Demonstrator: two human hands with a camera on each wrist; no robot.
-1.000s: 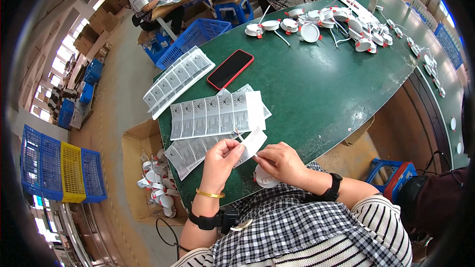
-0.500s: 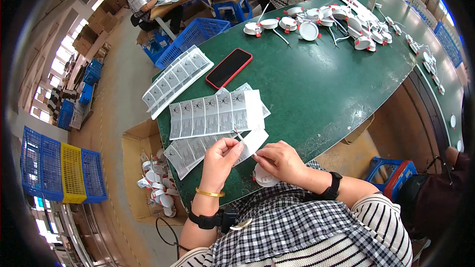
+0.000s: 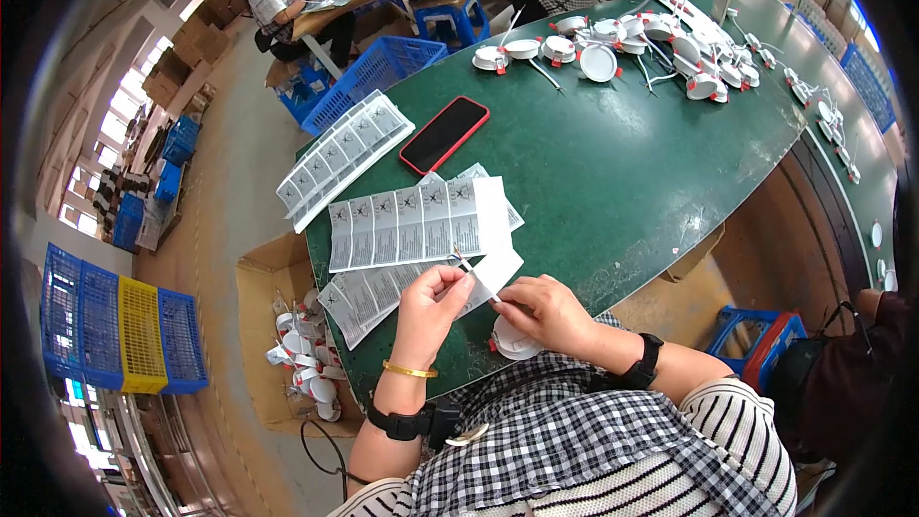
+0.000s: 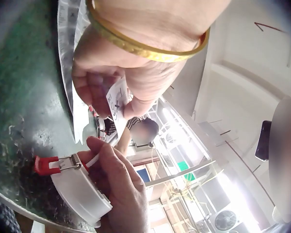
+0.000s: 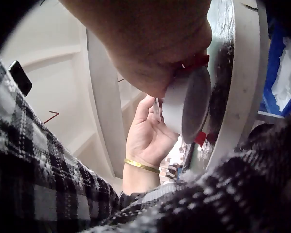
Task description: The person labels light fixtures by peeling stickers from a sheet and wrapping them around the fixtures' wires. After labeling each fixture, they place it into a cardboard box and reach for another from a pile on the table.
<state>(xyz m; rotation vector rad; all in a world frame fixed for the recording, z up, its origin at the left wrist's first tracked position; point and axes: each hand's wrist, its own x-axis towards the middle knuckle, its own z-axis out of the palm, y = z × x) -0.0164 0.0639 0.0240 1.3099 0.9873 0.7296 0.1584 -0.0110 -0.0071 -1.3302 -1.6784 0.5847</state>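
A white printed label [image 3: 499, 270] is pinched between the thumb and fingers of my left hand [image 3: 428, 311], with the bare wire ends [image 3: 460, 258] of a cable sticking out past those fingers. Just to the right, my right hand [image 3: 548, 311] pinches the white cable [image 4: 93, 160] close to a round white downlight [image 3: 514, 342]. That lamp sits at the table's near edge, partly hidden under the right hand. Its red-tipped spring clip [image 4: 48, 165] shows in the left wrist view. Sheets of grey printed labels [image 3: 402, 225] lie in front of the left hand.
A red-cased phone [image 3: 445, 134] and a stack of label sheets [image 3: 345, 158] lie farther back on the green table [image 3: 613, 201]. Many downlights [image 3: 661, 43] are heaped at the far side. A cardboard box [image 3: 254, 364] of lamps stands left, below the table edge.
The label has turned slightly, its free end shifting right; both my hands stay almost in place. Across the table, another person's arms now reach over the heaped downlights.
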